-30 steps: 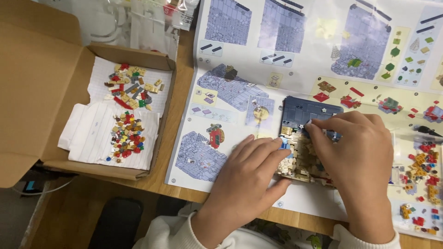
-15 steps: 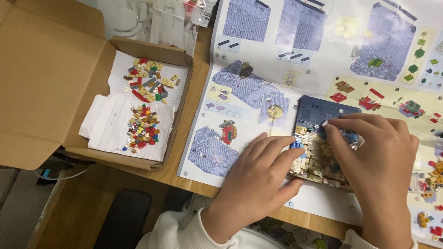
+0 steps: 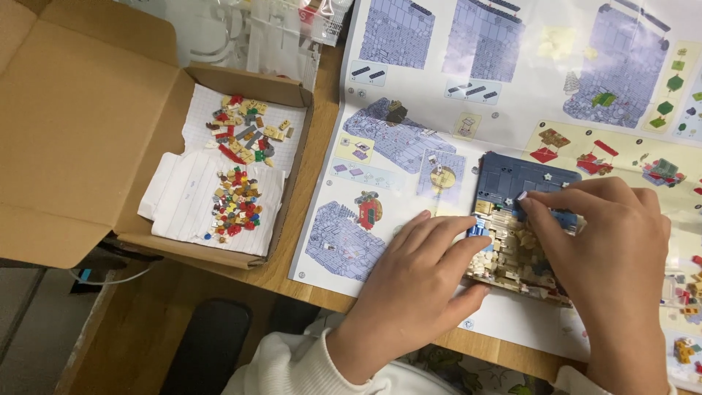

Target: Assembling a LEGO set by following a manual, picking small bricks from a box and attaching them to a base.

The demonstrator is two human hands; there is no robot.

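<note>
A small brick model (image 3: 521, 219) with a dark blue top and tan lower part lies on the large instruction sheet (image 3: 439, 110). My left hand (image 3: 417, 281) rests flat beside the model's left edge, its fingertips touching the tan bricks. Over the model's right side, my right hand (image 3: 607, 256) presses its fingertips onto the blue-and-tan seam. Whether a small piece sits under those fingertips is hidden.
An open cardboard box (image 3: 88, 132) at the left holds white paper sheets with two heaps of small coloured pieces (image 3: 238, 201). Clear plastic bags (image 3: 278, 33) lie at the top. More loose pieces (image 3: 687, 322) sit at the right edge. The wooden table edge (image 3: 292, 285) runs below.
The view has shifted, so everything sits further right and lower in frame. Both hands stay on the model with only slight finger movement.
</note>
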